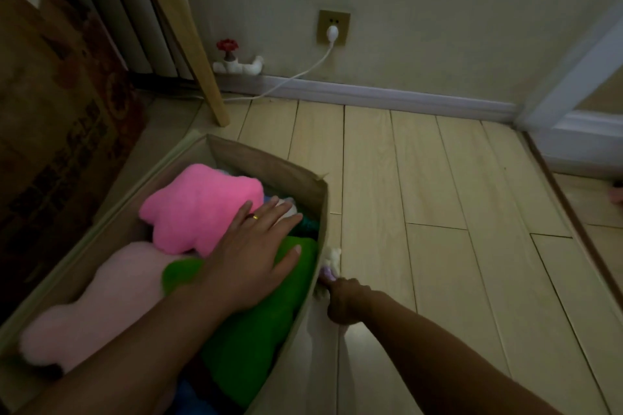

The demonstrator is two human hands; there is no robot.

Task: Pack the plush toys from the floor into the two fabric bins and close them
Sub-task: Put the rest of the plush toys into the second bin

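Note:
A tan fabric bin point(290, 175) stands open on the wooden floor, filled with plush toys. A bright pink plush point(199, 205) lies at its far end, a pale pink plush point(101, 296) along its left side and a green plush point(256, 340) along its right side. My left hand point(249, 256) presses flat on the green and bright pink plush, fingers straight. Just outside the bin's right wall, my right hand point(344, 301) grips a small white and lilac plush point(330, 266) at floor level. No second bin is in view.
A large cardboard box point(57, 131) stands left of the bin. A wooden leg point(199, 54) leans by a radiator, with a red valve point(227, 45) and a plugged-in white cable point(303, 72) at the wall. Bare floorboards point(438, 212) stretch to the right.

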